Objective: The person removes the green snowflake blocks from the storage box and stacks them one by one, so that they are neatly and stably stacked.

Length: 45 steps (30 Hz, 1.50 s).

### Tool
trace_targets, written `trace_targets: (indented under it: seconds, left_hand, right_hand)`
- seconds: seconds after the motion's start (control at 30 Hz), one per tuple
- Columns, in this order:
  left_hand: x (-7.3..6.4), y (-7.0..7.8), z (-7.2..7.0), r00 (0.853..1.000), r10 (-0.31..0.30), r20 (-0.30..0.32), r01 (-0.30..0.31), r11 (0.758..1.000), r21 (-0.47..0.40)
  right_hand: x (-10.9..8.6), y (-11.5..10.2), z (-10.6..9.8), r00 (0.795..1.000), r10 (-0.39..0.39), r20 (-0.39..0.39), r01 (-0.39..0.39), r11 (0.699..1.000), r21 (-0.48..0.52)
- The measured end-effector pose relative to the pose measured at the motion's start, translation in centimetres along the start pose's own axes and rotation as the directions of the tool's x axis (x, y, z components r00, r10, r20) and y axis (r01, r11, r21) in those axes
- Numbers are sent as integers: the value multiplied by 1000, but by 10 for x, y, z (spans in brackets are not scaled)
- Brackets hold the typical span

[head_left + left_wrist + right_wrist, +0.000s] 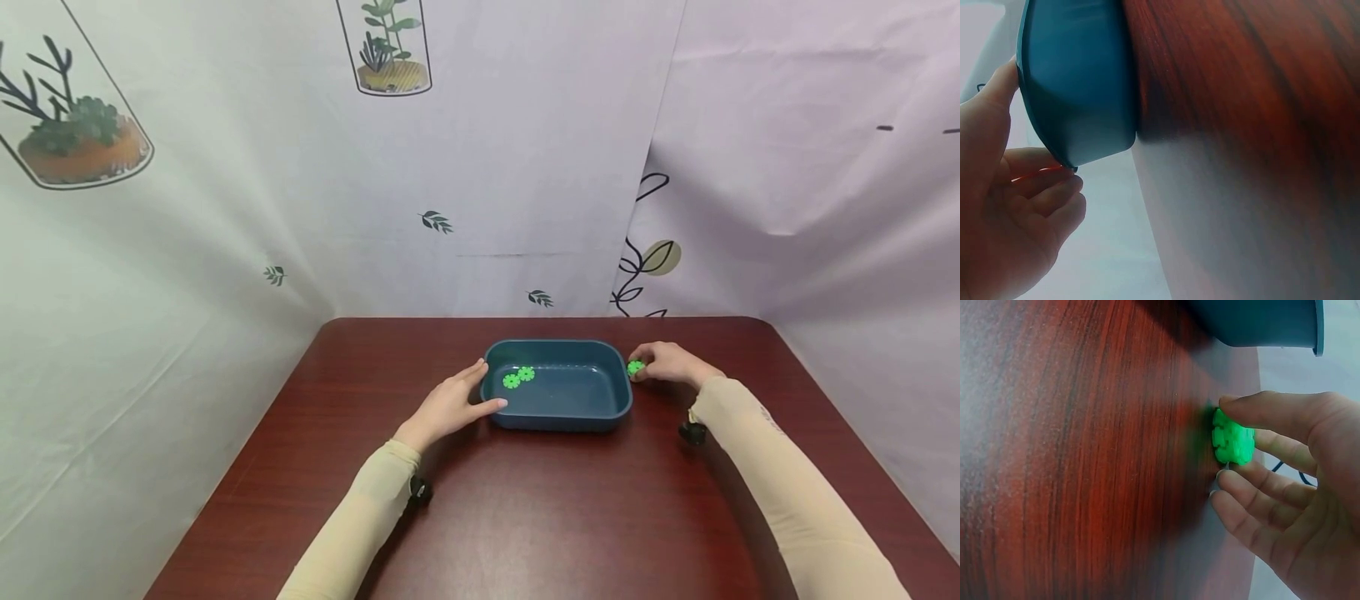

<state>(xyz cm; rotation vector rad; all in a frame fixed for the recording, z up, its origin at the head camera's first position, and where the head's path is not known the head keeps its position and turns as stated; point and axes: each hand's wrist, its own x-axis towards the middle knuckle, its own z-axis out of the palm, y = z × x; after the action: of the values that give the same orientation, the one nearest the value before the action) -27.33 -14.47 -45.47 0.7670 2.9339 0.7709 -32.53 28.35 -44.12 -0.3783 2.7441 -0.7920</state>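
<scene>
A dark blue plastic basin [562,422] stands on the table. Two flat green notched discs [512,381], flower-shaped, lie in its left part. At the basin's left end, my left hand [450,403] holds the rim, thumb at the near side and fingers farther back; the left wrist view shows those fingers curled at the rim. Just right of the basin, my right hand [671,364] pinches a green notched disc [1233,439] between thumb and fingers, close to the tabletop. It looks thick there, and I cannot tell whether several are stacked.
The dark red-brown wooden table [555,517] extends toward me, its far edge meeting a pale cloth backdrop [487,167] printed with plants. Cloth also hangs along both sides. A small dark device sits at each wrist.
</scene>
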Motion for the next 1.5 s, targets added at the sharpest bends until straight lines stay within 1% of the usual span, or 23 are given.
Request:
trace_targets:
  seconds: [0.13, 0.5, 0.77, 1.0, 1.17, 1.3, 1.37, 1.5]
  left_hand:
    - [0, -1, 0, 1000, -2, -2, 2, 1000, -1]
    - [-1, -1, -1, 1000, -1, -5, 1, 1000, -10]
    - [-2, 0, -3, 1000, 5, 2, -5, 1000, -9]
    - [-2, 0, -4, 1000, 11, 7, -11, 1000, -10]
    - [-3, 1, -5, 1000, 13, 9, -13, 1000, -12]
    - [-4, 1, -5, 1000, 14, 10, -14, 1000, -6]
    - [-3, 1, -4, 1000, 16, 12, -16, 1000, -6]
    - [-3, 0, -4, 1000, 21, 16, -21, 1000, -9]
  right_hand:
    - [2, 0, 1, 1000, 6, 7, -6, 1000, -1]
    - [0, -10, -2, 1000, 8, 21, -7, 999, -46]
    - [4, -11, -2, 1000, -15, 23, 17, 996, -92]
    - [2, -15, -8, 999, 12, 38, -9, 996, -84]
    - [3, -25, -21, 1000, 17, 18, -16, 997, -81]
    - [6, -40, -33, 1000, 17, -10, -18, 997, -79]
    - [8, -50, -38, 1000, 11, -22, -12, 997, -78]
    - [15, -70, -42, 999, -32, -36, 28, 995, -95]
